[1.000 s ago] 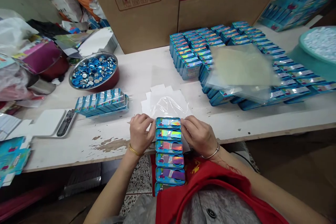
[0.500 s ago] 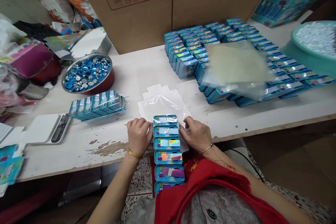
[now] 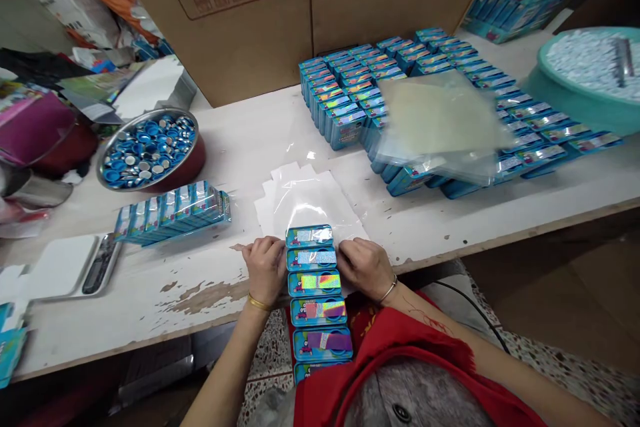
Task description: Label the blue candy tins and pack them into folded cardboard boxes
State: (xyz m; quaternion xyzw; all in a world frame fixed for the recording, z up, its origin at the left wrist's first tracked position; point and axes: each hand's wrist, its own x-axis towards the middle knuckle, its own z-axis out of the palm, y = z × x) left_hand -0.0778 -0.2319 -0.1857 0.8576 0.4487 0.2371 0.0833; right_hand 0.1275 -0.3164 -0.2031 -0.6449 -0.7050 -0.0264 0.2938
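Observation:
A row of several blue tins (image 3: 315, 311) with shiny labels runs from the table edge toward my red apron. Clear plastic bag (image 3: 306, 209) material glints over the far tins and the white paper sheets (image 3: 320, 188) beyond. My left hand (image 3: 264, 267) is closed at the left side of the far tins, its fingers curled on the bag's edge. On the opposite side my right hand (image 3: 367, 268) is also closed, knuckles up, gripping the bag beside the tins. The fingertips of both hands are partly hidden.
A wrapped pack of tins (image 3: 173, 213), a bowl of small blue-and-silver pieces (image 3: 150, 153) and a scale (image 3: 67, 267) are at left. Many standing tins (image 3: 345, 123), with plastic sheets (image 3: 445, 120) on top, fill the right. Behind stand a carton (image 3: 250, 33) and a turquoise tub (image 3: 555, 90).
The view has shifted a little, so the table things appear further left. My right hand has come down and its raised fingers have curled in nearer the tins. My left hand stays beside the row.

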